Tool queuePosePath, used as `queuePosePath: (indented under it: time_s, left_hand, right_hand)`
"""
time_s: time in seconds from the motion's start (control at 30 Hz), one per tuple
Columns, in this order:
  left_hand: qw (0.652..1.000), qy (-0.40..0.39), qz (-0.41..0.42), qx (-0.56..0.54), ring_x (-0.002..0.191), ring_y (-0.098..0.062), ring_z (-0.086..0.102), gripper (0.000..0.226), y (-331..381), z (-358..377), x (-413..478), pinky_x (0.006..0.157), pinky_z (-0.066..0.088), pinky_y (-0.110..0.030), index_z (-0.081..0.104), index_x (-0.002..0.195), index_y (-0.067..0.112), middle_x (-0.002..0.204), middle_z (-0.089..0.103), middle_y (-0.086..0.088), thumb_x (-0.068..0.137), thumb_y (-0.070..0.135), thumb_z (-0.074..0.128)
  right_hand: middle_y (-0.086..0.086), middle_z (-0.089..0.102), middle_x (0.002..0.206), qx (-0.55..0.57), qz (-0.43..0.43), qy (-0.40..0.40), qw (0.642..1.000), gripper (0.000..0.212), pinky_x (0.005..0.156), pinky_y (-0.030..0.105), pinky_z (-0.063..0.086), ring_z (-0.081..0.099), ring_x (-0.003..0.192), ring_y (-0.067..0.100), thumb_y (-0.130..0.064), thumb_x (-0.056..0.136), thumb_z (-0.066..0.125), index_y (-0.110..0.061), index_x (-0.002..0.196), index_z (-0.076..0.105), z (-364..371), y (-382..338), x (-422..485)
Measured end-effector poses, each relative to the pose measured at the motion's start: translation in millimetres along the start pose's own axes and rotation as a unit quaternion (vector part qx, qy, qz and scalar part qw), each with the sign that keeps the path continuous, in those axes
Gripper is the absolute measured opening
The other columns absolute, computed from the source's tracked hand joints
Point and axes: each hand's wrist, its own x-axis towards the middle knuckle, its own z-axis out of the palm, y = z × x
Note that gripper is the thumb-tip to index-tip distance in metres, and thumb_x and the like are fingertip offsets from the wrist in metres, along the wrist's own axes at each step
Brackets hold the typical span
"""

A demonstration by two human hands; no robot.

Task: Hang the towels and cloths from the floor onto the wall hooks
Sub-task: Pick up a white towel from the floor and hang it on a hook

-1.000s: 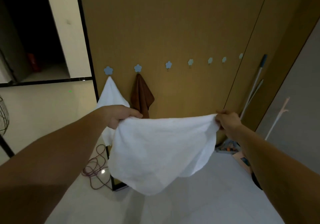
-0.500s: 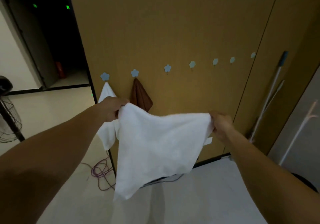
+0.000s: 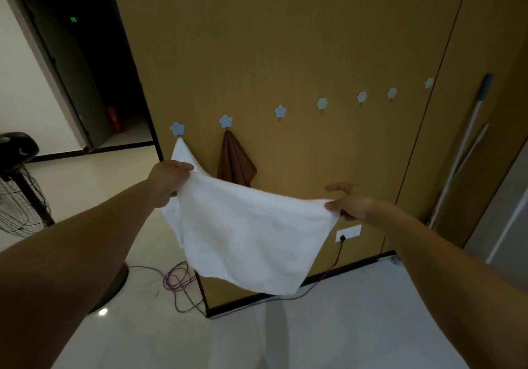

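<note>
Person faces the wood wall panel [image 3: 285, 39], both arms out. White towel [image 3: 251, 231] is stretched between the hands, clear of the floor [image 3: 314, 334], its lower edge sagging well below them.

Left hand [image 3: 171, 180] grips the upper left corner, fingers curled over the hem. Right hand [image 3: 353, 201] pinches the opposite corner between thumb and lower fingers. Its forefinger sticks out loose above the cloth.

Just beyond the left hand, a second white towel [image 3: 180, 151] hangs by one corner from a blue flower hook [image 3: 177, 128]. A brown cloth [image 3: 235, 162] hangs from the next hook along. Above and between the hands, the third flower hook [image 3: 280, 111] is bare. More bare hooks run on above the right hand.

Handling, by my reckoning: light terry, limp, folds wherever unsupported. Not slippery, not fragile. Best hold is a corner or a small bunch of hem. One corner over the prong should carry it, as with the hung pair. The hook is small, so a thick fold may slide off.
</note>
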Motion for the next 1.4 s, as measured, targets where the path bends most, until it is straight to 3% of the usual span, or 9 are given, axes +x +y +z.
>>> queuePosePath:
  time_s: [0.2, 0.3, 0.43, 0.53, 0.67, 0.87, 1.0, 1.23, 1.4]
  left_hand:
    - [0.998, 0.035, 0.024, 0.041, 0.120, -0.031, 0.050, 0.031, -11.9, -5.5, 18.0, 0.105, 0.043, -0.044, 0.069, 0.073, 0.029, 0.130, 0.057, -0.005, 0.091, 0.009, 0.056]
    - [0.999, 0.046, 0.015, 0.020, 0.113, -0.028, 0.052, 0.028, -14.6, -7.3, 23.7, 0.095, 0.048, -0.037, 0.071, 0.077, 0.026, 0.130, 0.056, -0.005, 0.091, 0.008, 0.055]
    - [0.999, 0.040, -0.013, -0.029, 0.108, -0.030, 0.053, 0.018, -16.9, -16.0, 28.2, 0.076, 0.046, -0.035, 0.072, 0.101, 0.014, 0.133, 0.054, -0.011, 0.089, 0.006, 0.060]
    - [0.998, 0.032, -0.034, -0.042, 0.102, -0.028, 0.052, 0.016, -18.1, -24.8, 30.9, 0.075, 0.043, -0.036, 0.071, 0.097, 0.013, 0.132, 0.055, -0.012, 0.086, 0.005, 0.062]
    - [0.999, 0.024, -0.032, -0.005, 0.104, -0.029, 0.051, 0.034, -19.4, -30.6, 35.4, 0.074, 0.043, -0.035, 0.073, 0.091, 0.019, 0.124, 0.056, -0.009, 0.082, -0.005, 0.051]
    - [0.999, 0.043, -0.022, 0.003, 0.088, -0.026, 0.058, 0.036, -20.4, -30.4, 37.6, 0.072, 0.048, -0.030, 0.074, 0.092, 0.020, 0.119, 0.061, -0.008, 0.079, -0.005, 0.053]
    - [0.998, 0.057, -0.004, -0.011, 0.117, -0.032, 0.055, 0.036, -18.2, -26.5, 37.4, 0.096, 0.047, -0.031, 0.074, 0.104, 0.016, 0.126, 0.060, -0.008, 0.079, -0.004, 0.058]
    - [0.992, 0.063, 0.003, -0.108, 0.112, -0.027, 0.055, 0.033, -11.3, -20.2, 30.5, 0.096, 0.045, -0.029, 0.074, 0.101, 0.018, 0.123, 0.063, -0.005, 0.074, 0.000, 0.071]
    - [0.997, 0.018, 0.029, -0.068, 0.117, -0.033, 0.052, 0.035, -10.3, -22.8, 30.3, 0.096, 0.045, -0.032, 0.073, 0.098, 0.020, 0.127, 0.058, -0.010, 0.071, -0.003, 0.072]
  right_hand:
    - [0.003, 0.052, 0.085, -0.105, -0.021, 0.090, 0.990, 0.021, 0.044, 0.024, 0.039, 0.046, 0.061, 0.016, -0.022, 0.096, 0.056, -0.021, 0.117, 0.052, 13.0, -12.9, 11.4]
    - [0.005, 0.052, 0.082, -0.037, 0.002, 0.084, 0.996, 0.020, 0.044, 0.024, 0.040, 0.045, 0.059, 0.017, -0.026, 0.097, 0.054, -0.017, 0.116, 0.054, 18.6, -17.1, 10.2]
    - [0.006, 0.062, 0.102, 0.125, 0.017, -0.022, 0.992, 0.037, 0.056, 0.030, 0.052, 0.061, 0.079, 0.021, -0.024, 0.091, 0.067, -0.024, 0.125, 0.052, 16.0, -28.3, 2.1]
    - [0.009, 0.064, 0.118, 0.195, -0.001, -0.094, 0.976, 0.054, 0.068, 0.030, 0.056, 0.064, 0.095, 0.024, -0.006, 0.082, 0.073, -0.029, 0.127, 0.052, 13.0, -36.2, 0.9]
    - [0.007, 0.061, 0.116, 0.088, -0.020, 0.017, 0.996, 0.041, 0.093, 0.035, 0.050, 0.059, 0.101, 0.022, 0.003, 0.081, 0.070, -0.018, 0.116, 0.064, 23.9, -43.0, 3.3]
    - [0.003, 0.065, 0.098, 0.044, -0.035, 0.104, 0.993, 0.022, 0.063, 0.022, 0.046, 0.059, 0.081, 0.011, 0.000, 0.081, 0.072, -0.012, 0.100, 0.068, 28.1, -51.7, 8.2]
    - [0.009, 0.063, 0.103, 0.019, -0.065, 0.149, 0.987, 0.028, 0.078, 0.028, 0.045, 0.057, 0.092, 0.020, 0.003, 0.080, 0.072, -0.003, 0.107, 0.067, 28.5, -57.6, 13.0]
    - [0.013, 0.064, 0.107, 0.050, -0.097, 0.205, 0.973, 0.032, 0.080, 0.033, 0.047, 0.059, 0.096, 0.026, 0.000, 0.080, 0.071, 0.000, 0.111, 0.066, 25.9, -67.6, 19.1]
    - [0.010, 0.063, 0.112, 0.028, -0.118, 0.239, 0.963, 0.036, 0.080, 0.031, 0.047, 0.058, 0.096, 0.023, -0.004, 0.080, 0.073, -0.006, 0.116, 0.065, 18.5, -67.9, 22.4]
